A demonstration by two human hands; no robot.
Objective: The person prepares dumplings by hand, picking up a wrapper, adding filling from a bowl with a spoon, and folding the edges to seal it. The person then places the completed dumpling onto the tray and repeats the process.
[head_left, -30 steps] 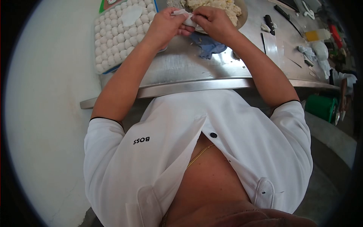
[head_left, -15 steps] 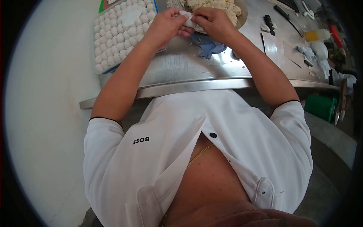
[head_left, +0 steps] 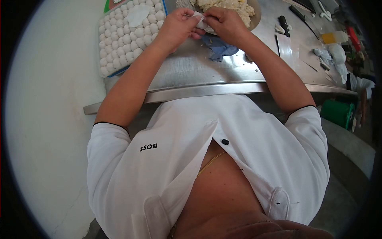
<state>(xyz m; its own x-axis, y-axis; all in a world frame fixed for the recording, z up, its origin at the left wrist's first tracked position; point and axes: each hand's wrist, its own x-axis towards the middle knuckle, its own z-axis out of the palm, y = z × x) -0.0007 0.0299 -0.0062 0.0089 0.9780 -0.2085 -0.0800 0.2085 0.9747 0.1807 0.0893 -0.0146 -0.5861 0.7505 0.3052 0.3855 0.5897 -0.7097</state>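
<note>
Over the near side of the filling bowl, a small white dumpling (head_left: 201, 22) is held between both hands. My left hand (head_left: 180, 28) cradles it in curled fingers, while the fingertips of my right hand (head_left: 226, 24) pinch its edge. Behind the hands sits a round metal bowl (head_left: 258, 16) with a lumpy pale filling (head_left: 229, 8). To the left, rows of finished white dumplings (head_left: 121, 42) cover a blue-edged tray (head_left: 116, 73). A flat white wrapper (head_left: 138, 16) lies on top of those dumplings.
A crumpled blue cloth (head_left: 220, 49) lies on the steel table (head_left: 175, 73) below the bowl. On the right are a cleaver (head_left: 284, 38), a long knife (head_left: 304, 20), a yellow-filled bottle (head_left: 334, 37) and a white plastic bag (head_left: 338, 59). A wall (head_left: 51, 99) borders the left side.
My fingers shift slightly around the dumpling, which tilts a little in my left hand. Everything on the table stays in place.
</note>
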